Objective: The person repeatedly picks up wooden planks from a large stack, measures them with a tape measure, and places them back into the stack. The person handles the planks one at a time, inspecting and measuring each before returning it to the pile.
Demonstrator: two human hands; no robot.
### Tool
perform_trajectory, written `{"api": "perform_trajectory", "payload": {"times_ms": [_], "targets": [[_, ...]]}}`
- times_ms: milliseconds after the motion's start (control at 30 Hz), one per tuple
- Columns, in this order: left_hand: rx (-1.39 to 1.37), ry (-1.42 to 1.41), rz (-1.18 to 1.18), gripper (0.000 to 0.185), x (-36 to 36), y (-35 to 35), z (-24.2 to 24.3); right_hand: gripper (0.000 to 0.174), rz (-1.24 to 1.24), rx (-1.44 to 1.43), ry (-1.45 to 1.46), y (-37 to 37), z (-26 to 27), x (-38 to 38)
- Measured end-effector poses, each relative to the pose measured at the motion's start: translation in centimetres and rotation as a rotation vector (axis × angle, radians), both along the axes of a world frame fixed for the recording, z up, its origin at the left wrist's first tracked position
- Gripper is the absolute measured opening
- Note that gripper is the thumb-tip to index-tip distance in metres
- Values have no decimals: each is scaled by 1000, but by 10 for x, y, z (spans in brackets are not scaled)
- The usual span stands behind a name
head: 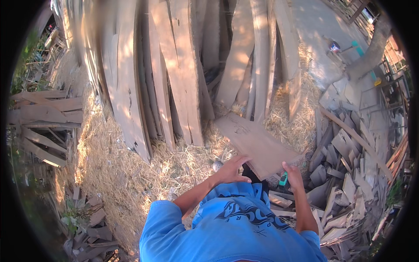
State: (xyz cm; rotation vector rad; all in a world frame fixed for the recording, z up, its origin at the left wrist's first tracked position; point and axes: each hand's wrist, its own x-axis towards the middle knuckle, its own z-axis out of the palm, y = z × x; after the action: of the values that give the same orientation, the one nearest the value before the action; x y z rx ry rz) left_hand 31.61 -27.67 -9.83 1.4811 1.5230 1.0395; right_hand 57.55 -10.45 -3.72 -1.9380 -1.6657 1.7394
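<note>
A broad wooden board slants before me, its far end by the feet of the standing planks. My left hand is at the board's near left edge. Its fingertips meet that edge, while the thumb stands apart below. In my right hand is a green and black tape measure, held low in the palm. The fingertips of that hand touch the board's near right edge. Whether they also grip the wood cannot be told. Just left of the board, a pale rounded thing with dark spots lies on the straw.
Tall rough-sawn planks stand in a row ahead. Wood offcuts are heaped at right, with a long batten across them. More boards are stacked at left. Straw covers the ground. A tree trunk rises at upper right.
</note>
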Motion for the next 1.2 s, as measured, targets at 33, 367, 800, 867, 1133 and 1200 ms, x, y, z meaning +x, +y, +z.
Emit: {"api": "perform_trajectory", "payload": {"times_ms": [33,367,800,867,1133,1200], "targets": [[7,39,21,76,2,4,9,46,50,18,-6,7,5,-13],[142,103,570,47,-12,73,13,63,308,137,207,74,45,-144],[-17,22,893,28,-89,204,29,56,458,52,-260,214,-145,-4],[11,-28,960,28,-87,229,28,56,530,33,-433,220,-175,60],[17,151,981,36,-84,283,44,46,682,67,-626,283,-234,207],[-46,280,980,38,-92,297,65,44,770,270,-497,311,-239,205]]}}
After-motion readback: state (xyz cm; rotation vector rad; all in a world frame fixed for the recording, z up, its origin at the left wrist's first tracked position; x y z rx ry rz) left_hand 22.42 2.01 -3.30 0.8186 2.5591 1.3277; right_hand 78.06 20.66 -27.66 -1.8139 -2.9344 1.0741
